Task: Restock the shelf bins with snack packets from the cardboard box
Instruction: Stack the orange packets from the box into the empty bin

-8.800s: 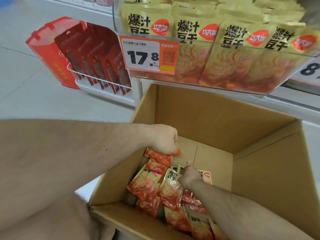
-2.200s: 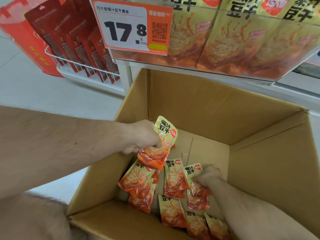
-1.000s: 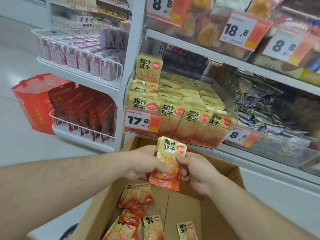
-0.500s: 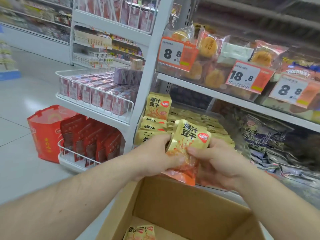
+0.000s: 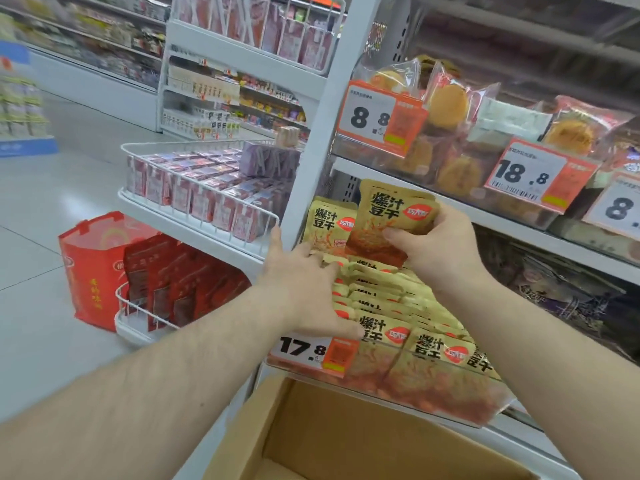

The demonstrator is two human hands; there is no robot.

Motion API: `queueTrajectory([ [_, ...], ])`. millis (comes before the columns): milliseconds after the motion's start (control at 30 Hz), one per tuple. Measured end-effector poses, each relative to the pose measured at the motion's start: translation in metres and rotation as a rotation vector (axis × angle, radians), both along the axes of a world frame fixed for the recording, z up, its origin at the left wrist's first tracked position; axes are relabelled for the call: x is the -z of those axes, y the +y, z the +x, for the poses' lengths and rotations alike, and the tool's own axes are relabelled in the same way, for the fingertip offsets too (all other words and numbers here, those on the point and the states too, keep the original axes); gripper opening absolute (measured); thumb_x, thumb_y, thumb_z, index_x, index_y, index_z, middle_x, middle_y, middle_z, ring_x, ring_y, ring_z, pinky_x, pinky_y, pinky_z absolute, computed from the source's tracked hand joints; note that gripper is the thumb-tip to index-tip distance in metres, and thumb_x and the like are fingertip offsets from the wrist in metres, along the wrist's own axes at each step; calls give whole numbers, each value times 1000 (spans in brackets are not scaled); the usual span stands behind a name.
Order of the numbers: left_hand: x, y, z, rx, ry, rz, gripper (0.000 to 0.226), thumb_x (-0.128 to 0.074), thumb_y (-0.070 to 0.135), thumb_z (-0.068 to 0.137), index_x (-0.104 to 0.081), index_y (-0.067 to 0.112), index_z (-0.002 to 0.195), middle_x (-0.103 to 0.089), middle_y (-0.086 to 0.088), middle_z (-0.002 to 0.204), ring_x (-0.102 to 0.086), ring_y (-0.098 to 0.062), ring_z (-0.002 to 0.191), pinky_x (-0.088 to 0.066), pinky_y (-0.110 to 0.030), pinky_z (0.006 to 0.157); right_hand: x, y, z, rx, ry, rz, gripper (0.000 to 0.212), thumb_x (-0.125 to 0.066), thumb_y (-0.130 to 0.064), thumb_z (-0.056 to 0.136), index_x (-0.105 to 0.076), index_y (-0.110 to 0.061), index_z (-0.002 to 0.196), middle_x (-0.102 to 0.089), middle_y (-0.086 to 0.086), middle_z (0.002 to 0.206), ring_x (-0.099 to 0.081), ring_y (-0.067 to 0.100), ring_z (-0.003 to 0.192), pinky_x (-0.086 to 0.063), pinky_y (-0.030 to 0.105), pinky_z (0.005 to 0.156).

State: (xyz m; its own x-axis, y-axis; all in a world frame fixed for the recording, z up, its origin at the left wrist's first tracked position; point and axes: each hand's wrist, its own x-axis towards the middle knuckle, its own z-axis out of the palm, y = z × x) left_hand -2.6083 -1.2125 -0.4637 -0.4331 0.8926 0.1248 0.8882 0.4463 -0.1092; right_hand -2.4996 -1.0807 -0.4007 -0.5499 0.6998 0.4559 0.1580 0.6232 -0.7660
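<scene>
- The right hand (image 5: 441, 249) has its grip clamped on a yellow-and-orange snack packet (image 5: 388, 223), thumb across the front and fingers curled behind the packet's right edge
- That packet is held upright above the back of the clear shelf bin (image 5: 450, 407), just in front of another upright packet (image 5: 327, 226) of the same kind standing at the bin's rear left
- The left hand (image 5: 304, 292) lies flat with its fingers straight and apart, palm down on the rows of packets (image 5: 398, 296) in the left part of the bin; its thumb reaches the front packet near the price tag, and it grasps nothing
- The bin is filled nearly to its rim with matching packets standing in rows, their yellow tops showing
- An orange-and-white price tag (image 5: 311, 351) reading 17.8 hangs on the bin's front left corner
- The cardboard box (image 5: 339, 441) stands open directly below the bin; only its brown inner walls and a bit of its floor show, so what lies in it cannot be told
- On the shelf above sit clear bags of round cakes (image 5: 446, 105) behind tags marked 8.8 and 18.8
- To the left, a white wire rack (image 5: 207, 216) carries small pink and purple cartons, a lower rack holds red pouches (image 5: 180, 278), and a red bag (image 5: 90, 261) stands on the floor beside them
</scene>
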Motion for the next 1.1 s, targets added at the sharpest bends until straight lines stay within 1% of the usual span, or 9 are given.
queueTrajectory([
  [167, 13, -6, 0, 29, 56, 121, 115, -19, 97, 65, -34, 24, 152, -45, 0, 149, -33, -22, 141, -6, -67, 114, 8, -2, -9, 18, -38, 111, 26, -84, -17, 73, -67, -33, 83, -72, -15, 87, -69, 11, 90, -55, 42, 90],
  [300, 20, -9, -1, 43, 87, 236, 117, -12, 97, 60, -46, 25, 145, -53, 4, 139, -40, -19, 134, -15, -58, 115, 12, -5, -11, -17, -56, 157, 29, -83, -17, 76, -62, -37, 79, -67, -22, 82, -65, 2, 86, -53, 30, 86],
  [367, 23, -7, -2, 47, 89, 273, 113, -13, 97, 58, -54, 26, 137, -58, 5, 131, -45, -19, 129, -20, -54, 114, 15, -7, -14, -51, -75, 171, 30, -83, -16, 76, -62, -38, 79, -67, -24, 81, -64, -3, 85, -50, 23, 82],
  [500, 26, -5, -2, 51, 93, 344, 100, -21, 96, 59, -66, 25, 115, -62, 4, 114, -52, -19, 117, -27, -49, 110, 18, -7, -22, -99, -99, 209, 29, -82, -15, 75, -65, -37, 82, -71, -18, 83, -67, 0, 85, -53, 24, 82],
  [667, 27, -4, 0, 37, 92, 346, 106, -17, 94, 61, -61, 25, 127, -59, 1, 125, -48, -20, 124, -22, -50, 114, 12, -3, -33, -107, -118, 162, 25, -81, -15, 76, -66, -34, 83, -71, -17, 84, -67, 3, 87, -53, 24, 81],
  [767, 27, -4, 0, 37, 84, 371, 103, -18, 91, 65, -63, 22, 126, -61, -1, 122, -51, -22, 120, -27, -47, 111, 8, 0, -33, -88, -148, 182, 24, -81, -17, 77, -70, -31, 92, -71, -18, 84, -66, 0, 86, -51, 19, 78],
  [967, 31, -2, -3, 56, 87, 414, 87, -29, 88, 67, -70, 20, 102, -65, 1, 99, -57, -22, 102, -36, -46, 101, 14, -8, -41, -153, -234, 208, 29, -82, -18, 74, -72, -30, 98, -73, -15, 90, -67, 3, 90, -54, 25, 82],
  [1033, 32, -1, -3, 53, 86, 413, 85, -31, 88, 67, -71, 20, 101, -65, 1, 97, -58, -23, 101, -37, -46, 100, 19, -10, -51, -163, -245, 158, 28, -83, -19, 73, -71, -31, 95, -73, -14, 90, -68, 5, 89, -54, 27, 82],
  [1100, 31, -2, -3, 44, 84, 396, 87, -28, 88, 68, -69, 21, 105, -65, 2, 103, -57, -22, 105, -36, -46, 102, 23, -7, -63, -148, -263, 30, 27, -84, -18, 71, -71, -28, 92, -74, -10, 89, -70, 11, 88, -57, 35, 85],
])
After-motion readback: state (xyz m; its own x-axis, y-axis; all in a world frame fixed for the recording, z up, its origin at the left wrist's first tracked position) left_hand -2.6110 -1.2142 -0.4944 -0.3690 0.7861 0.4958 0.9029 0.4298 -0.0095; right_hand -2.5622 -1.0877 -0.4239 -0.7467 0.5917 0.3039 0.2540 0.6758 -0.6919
